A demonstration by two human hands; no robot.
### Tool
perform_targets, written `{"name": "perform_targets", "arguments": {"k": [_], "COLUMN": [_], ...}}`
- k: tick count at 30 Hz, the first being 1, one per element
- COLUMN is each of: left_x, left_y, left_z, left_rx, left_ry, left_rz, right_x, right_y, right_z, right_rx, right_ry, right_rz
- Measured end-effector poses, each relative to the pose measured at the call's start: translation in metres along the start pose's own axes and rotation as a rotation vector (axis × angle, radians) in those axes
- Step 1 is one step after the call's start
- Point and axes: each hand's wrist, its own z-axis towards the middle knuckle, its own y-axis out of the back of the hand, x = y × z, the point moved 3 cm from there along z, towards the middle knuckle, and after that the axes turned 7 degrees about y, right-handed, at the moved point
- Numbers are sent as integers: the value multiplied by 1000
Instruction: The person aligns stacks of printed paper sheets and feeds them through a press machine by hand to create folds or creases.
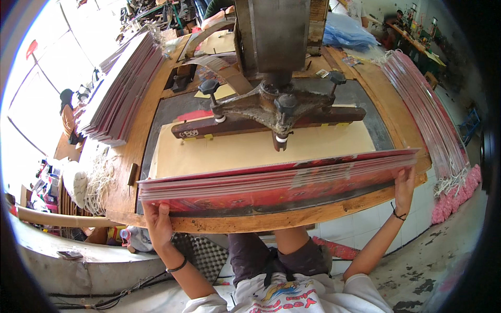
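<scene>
A long stack of what look like flat red printed paper bags point(271, 180) is tilted up along the near edge of the wooden bench point(235, 224). My left hand point(159, 221) grips its left end, thumb on the near face. At the right end, my right hand point(403, 190) is closed round the stack, its fingers pointing up. Just beyond lies a cream board point(193, 153) on a dark plate point(169, 112). Over this board stands a press head point(279, 107) with a three-armed bracket, black knobs and a long dark bar point(209, 125).
Tall stacks of flat bags stand at the left point(125, 88) and right point(422, 109), the right one with white strings point(451, 180) hanging down. White cords point(99, 177) lie left of the bench. Blue plastic sheeting point(347, 31) is at the back. Another person point(68, 115) is far left.
</scene>
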Motion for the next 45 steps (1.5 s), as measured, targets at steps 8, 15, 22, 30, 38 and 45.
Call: {"name": "perform_targets", "arguments": {"k": [8, 15, 22, 30, 38, 45], "left_x": [0, -13, -6, -5, -18, -17], "left_y": [0, -12, -2, -2, -13, -12], "left_z": [-1, -1, 0, 0, 5, 5], "left_rx": [-48, -121, -39, -40, -63, -79], "left_ry": [-54, -106, -29, -6, -64, -94], "left_rz": [4, -139, -158, -142, -217, -189], "right_x": [-8, 19, 33, 12, -14, -22], "right_y": [1, -18, -30, -22, 5, 0], "right_z": [4, 9, 9, 8, 3, -2], "right_rx": [96, -1, 111, 86, 60, 28], "right_ry": [49, 67, 85, 24, 68, -41], "right_rz": [266, 167, 138, 19, 128, 409]}}
